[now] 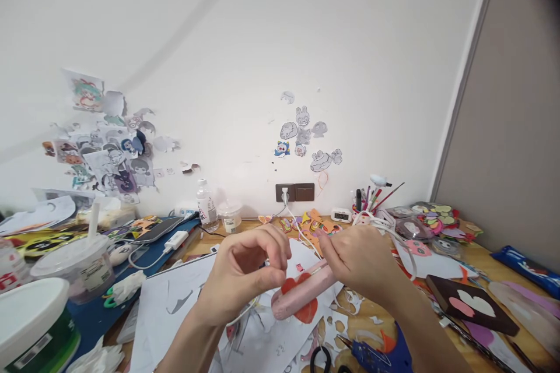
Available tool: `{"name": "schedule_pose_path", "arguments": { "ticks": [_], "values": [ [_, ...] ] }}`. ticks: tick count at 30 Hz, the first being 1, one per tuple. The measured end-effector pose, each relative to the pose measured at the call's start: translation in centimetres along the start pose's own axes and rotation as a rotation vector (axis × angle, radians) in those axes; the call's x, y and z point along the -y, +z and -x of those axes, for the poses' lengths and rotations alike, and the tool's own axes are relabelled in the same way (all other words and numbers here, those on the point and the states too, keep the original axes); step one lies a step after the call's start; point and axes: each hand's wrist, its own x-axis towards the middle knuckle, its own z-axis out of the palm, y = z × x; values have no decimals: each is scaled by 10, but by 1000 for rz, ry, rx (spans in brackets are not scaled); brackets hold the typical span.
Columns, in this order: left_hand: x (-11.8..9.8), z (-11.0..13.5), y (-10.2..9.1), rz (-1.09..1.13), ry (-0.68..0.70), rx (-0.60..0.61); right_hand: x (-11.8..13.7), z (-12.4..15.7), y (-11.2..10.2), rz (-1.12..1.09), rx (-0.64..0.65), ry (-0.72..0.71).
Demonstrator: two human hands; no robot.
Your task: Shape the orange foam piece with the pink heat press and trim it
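From where I stand, the white wall (210, 70) fills the background, and the wooden bench (475, 254) runs along its foot, crowded nearly from edge to edge. A large white sheet (160, 297) lies left of the bench's middle, towards its near edge.

Over the middle are the person's two hands, reaching in from the near edge. The left hand (230, 288) has its wrist low and its fingers curled round, thumb tip close to fingertip with only a narrow gap; whether something thin is pinched there, I can't tell. The right hand (363, 256) is loosely fisted, back upward, thumb pointing left; its grip is hidden from me.

Between them is a pink round-ended case (300, 292), over the papers at mid-bench. Its long axis slants from the near left towards the back right corner. The far end passes behind the right hand, the nearer of the two; the near end lies just right of and below the left fingers, seemingly apart from them.

Nearer the front edge sits a blue glue gun (370, 355). A red paper shape (307, 310) shows beneath the case, and black-handled scissors (321, 359) lie by the front edge.
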Motion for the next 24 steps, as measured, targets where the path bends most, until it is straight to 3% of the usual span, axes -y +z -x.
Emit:
{"name": "schedule_pose_path", "arguments": {
  "ticks": [9,24],
  "values": [
    [5,-1,4,292,-35,34,-1,2,2,-10,-3,3],
    [6,1,3,324,-47,19,-6,3,-1,-83,-18,-28]
  ]
}}
